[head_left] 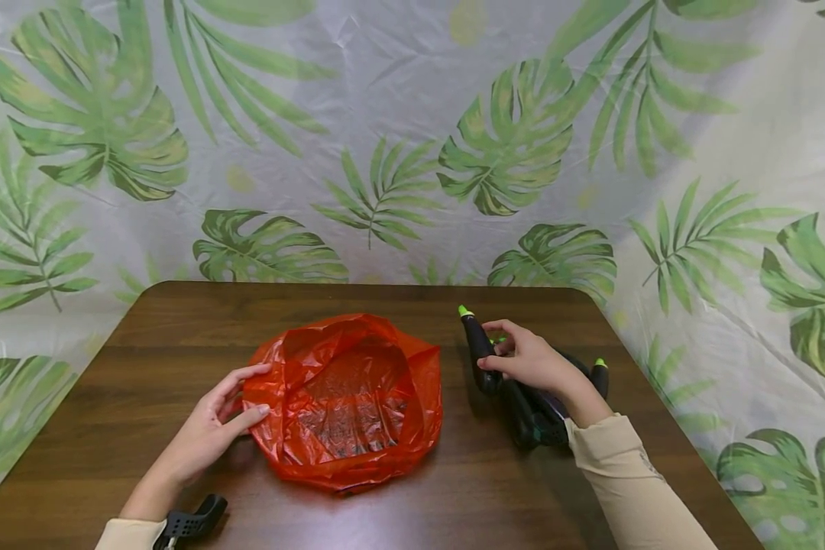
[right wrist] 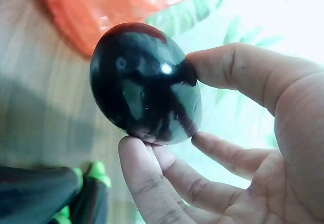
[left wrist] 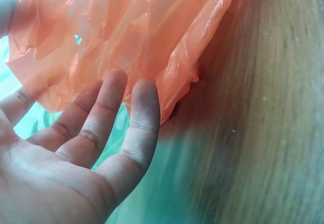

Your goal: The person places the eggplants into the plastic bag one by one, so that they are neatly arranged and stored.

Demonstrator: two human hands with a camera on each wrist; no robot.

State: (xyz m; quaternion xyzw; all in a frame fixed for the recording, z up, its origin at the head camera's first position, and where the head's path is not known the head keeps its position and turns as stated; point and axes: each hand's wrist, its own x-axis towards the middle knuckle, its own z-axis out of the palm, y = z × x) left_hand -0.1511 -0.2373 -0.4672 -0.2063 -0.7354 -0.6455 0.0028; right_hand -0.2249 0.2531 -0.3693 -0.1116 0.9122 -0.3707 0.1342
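My right hand [head_left: 532, 359] pinches an eggplant [head_left: 480, 351] between thumb and fingers, its bright green stem end pointing up and away. The right wrist view shows the glossy dark rounded end of this eggplant [right wrist: 144, 84] with fingertips around it. Other dark eggplants [head_left: 520, 416] lie in a pile under and beside that hand. To the left, a red plastic bag [head_left: 422, 405] sits with its mouth spread wide. My left hand [head_left: 209, 420] is at the bag's left side, thumb and index finger apart against it. Its other fingers [left wrist: 144, 107] extend loosely near the bag's thin wall.
Everything stands on a dark wooden table [head_left: 385, 519]. A leaf-patterned sheet [head_left: 385, 114] hangs behind the table's far edge and along its sides. One more green-tipped eggplant [head_left: 600, 378] shows behind the right wrist. A black strap piece [head_left: 195, 519] is on the left wrist.
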